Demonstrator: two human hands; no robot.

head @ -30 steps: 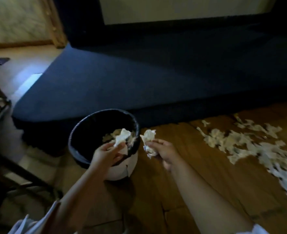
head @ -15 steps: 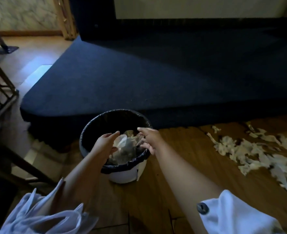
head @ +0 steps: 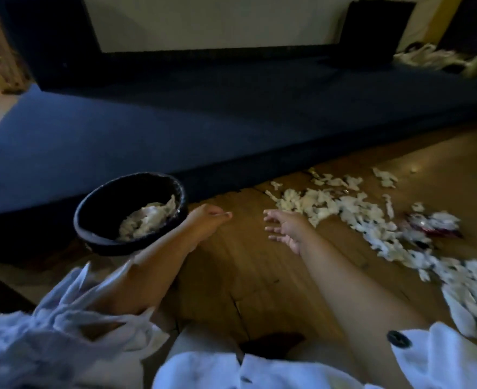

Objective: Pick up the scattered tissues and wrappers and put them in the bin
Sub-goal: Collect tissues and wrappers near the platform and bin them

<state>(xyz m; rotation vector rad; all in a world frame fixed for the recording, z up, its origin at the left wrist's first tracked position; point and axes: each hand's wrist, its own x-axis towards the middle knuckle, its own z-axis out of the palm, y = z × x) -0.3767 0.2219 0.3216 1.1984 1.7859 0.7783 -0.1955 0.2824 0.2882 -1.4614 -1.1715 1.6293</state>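
Lying scattered over the wooden floor [head: 245,276] at centre right, torn tissues [head: 344,209] are seen, with a red wrapper [head: 433,227] among them. Crumpled paper [head: 147,217] is held in the black bin [head: 114,247] at centre left. The left hand [head: 208,221] is relaxed and empty just right of the bin. The right hand [head: 286,228] is spread wide, empty, near the pile.

One bin [head: 114,200] stands at the left, with one heap of crumpled tissues [head: 147,217] inside. Two grips show: one left grip [head: 206,220], one right grip [head: 285,228]. Torn tissue scraps [head: 316,203] litter the floor [head: 245,262] at the right (far too many to count). Among them lies one red wrapper [head: 433,228]. One dark button [head: 397,338] sits on the near right sleeve [head: 442,360].
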